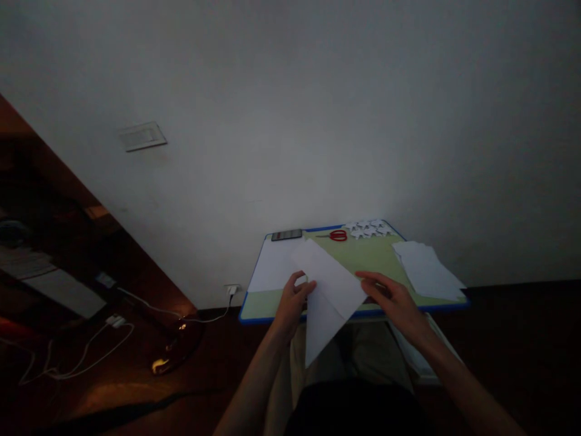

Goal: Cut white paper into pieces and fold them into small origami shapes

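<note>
Above the near edge of a small table, both hands hold a folded sheet of white paper (333,284). It looks like a triangle, with a crease or layer edge across its lower part. My left hand (295,297) pinches its left edge, the thumb on top. At the right corner, my right hand (390,297) grips the paper between thumb and fingers. Behind it on the table lie red-handled scissors (338,235), shut, pointing left. Another white sheet (275,266) lies flat on the left of the table, partly hidden by the folded one.
The green table top (363,259) has a blue rim. A phone (286,235), several small white paper cutouts (370,229) and a stack of white paper (429,269) lie on it. A wall rises behind; a plugged-in charger (232,290) and white cables (131,297) are at left.
</note>
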`<action>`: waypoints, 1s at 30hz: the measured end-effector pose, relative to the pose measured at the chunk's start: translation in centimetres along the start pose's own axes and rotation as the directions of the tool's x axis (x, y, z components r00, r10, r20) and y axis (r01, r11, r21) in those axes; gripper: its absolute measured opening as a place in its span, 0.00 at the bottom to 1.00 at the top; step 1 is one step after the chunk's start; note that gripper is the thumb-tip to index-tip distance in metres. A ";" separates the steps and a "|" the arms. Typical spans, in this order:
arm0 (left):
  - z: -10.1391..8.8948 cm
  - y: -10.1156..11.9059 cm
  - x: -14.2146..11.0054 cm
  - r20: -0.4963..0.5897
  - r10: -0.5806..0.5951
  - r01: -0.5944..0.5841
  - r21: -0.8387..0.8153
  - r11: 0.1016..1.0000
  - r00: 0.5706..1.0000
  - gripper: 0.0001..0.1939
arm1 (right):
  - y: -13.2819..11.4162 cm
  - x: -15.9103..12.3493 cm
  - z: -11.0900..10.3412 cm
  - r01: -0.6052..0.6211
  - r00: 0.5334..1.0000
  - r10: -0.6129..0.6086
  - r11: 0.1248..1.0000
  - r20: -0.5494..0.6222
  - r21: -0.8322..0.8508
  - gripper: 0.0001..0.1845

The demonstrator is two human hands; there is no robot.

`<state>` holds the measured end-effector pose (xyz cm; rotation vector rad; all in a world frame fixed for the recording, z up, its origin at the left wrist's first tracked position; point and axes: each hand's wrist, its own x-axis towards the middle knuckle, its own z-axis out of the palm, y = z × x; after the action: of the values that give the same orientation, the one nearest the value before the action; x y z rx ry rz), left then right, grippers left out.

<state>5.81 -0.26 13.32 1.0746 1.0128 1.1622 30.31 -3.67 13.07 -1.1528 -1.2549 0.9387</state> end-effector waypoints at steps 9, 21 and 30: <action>0.2 -0.2 -2.4 0.162 0.009 -0.041 0.194 0.980 0.987 0.28 | -1.7 0.7 0.8 0.071 0.995 -0.065 0.995 0.077 -0.076 0.30; 0.2 3.8 -5.8 0.152 0.315 -0.345 0.249 0.905 0.937 0.21 | -7.3 -2.6 1.7 0.429 0.898 -0.364 0.852 0.248 -0.301 0.12; 0.0 8.1 -8.1 0.296 0.619 -0.664 0.529 0.528 0.728 0.08 | -10.3 -4.1 3.1 0.611 0.780 -0.418 0.671 0.466 -0.420 0.06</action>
<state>3.30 -7.67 21.67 2.1471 0.9728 1.3910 26.05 -9.34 22.09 -0.9709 -2.1051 0.3206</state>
